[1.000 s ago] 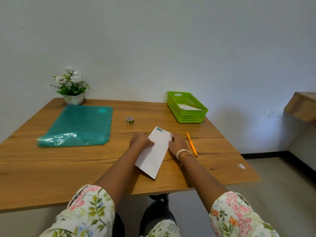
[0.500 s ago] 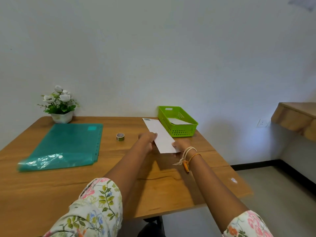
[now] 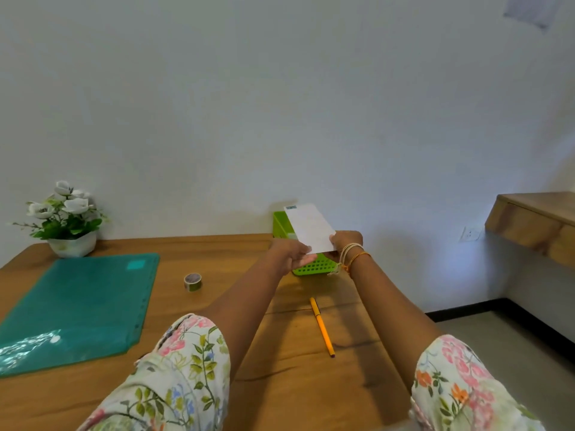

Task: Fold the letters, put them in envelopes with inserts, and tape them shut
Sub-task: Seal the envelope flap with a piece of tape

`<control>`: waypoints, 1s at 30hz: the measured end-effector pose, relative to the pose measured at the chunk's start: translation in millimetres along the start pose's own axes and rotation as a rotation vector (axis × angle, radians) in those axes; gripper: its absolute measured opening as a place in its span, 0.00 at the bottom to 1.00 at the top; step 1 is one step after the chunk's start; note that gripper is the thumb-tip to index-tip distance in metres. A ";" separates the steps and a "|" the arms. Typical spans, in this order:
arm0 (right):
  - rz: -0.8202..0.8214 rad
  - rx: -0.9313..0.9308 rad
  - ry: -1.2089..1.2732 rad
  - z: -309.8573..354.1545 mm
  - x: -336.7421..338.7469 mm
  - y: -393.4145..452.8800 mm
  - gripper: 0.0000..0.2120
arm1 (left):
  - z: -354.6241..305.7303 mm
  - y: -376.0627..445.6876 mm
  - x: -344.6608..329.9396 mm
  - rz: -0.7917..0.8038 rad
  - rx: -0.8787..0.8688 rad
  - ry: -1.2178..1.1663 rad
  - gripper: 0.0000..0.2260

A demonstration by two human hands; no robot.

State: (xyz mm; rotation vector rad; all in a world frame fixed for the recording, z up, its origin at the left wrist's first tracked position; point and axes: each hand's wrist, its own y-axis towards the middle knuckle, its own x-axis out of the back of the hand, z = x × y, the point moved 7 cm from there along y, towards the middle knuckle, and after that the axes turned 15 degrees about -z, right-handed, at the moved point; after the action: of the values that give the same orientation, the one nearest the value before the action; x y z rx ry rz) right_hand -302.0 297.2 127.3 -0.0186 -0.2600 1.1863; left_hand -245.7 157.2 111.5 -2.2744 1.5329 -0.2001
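Head view: both arms are stretched forward over the far part of the table [image 3: 280, 384]. Left hand [image 3: 291, 255] grips the near left corner of the envelope [image 3: 309, 227], fingers curled under its edge. Right hand [image 3: 345, 244] grips the near right corner, fingers wrapped round the edge; thread and orange bangles sit on that wrist. Envelope is white, held in the air above the basket [image 3: 311, 267], tilted with its far end raised, a small printed mark at the far left corner. Basket is green with a perforated wall, standing near the far right edge of the table, largely hidden behind envelope and hands. Pen [image 3: 322, 326], orange, lies on the wood between the forearms, well apart from both hands. Tape [image 3: 192, 281] roll stands left of the left arm, beside the folder [image 3: 77, 309], a teal sheet lying flat. Plant [image 3: 63, 219] with white flowers stands at the far left corner against the wall
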 end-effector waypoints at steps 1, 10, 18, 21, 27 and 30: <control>-0.018 -0.041 0.052 0.4 -0.6 2.6 0.07 | 0.8 5.1 -3.2 -0.027 -0.011 -0.009 0.07; -0.004 -0.031 0.088 -5.9 -26.0 43.2 0.24 | 7.5 40.5 -14.5 -0.051 -0.048 0.053 0.06; -0.123 0.243 -0.316 -0.1 -27.0 50.7 0.20 | 11.3 65.2 -12.8 -0.152 -0.133 0.120 0.17; -0.129 0.350 -0.496 -3.5 -30.1 56.8 0.18 | 15.3 75.1 -11.6 -0.202 -0.156 0.138 0.21; -0.062 0.446 -0.730 -19.0 -32.0 54.1 0.15 | 21.4 73.3 -7.5 -0.185 -0.226 0.178 0.20; -0.165 0.531 -0.668 -28.3 -23.5 43.2 0.19 | 25.5 65.5 1.0 -0.200 -0.322 0.273 0.17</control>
State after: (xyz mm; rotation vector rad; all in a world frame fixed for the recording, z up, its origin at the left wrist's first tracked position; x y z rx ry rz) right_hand -343.8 295.5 88.9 0.8587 -0.5107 1.0356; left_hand -293.2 140.9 62.3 -2.7541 1.5573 -0.3540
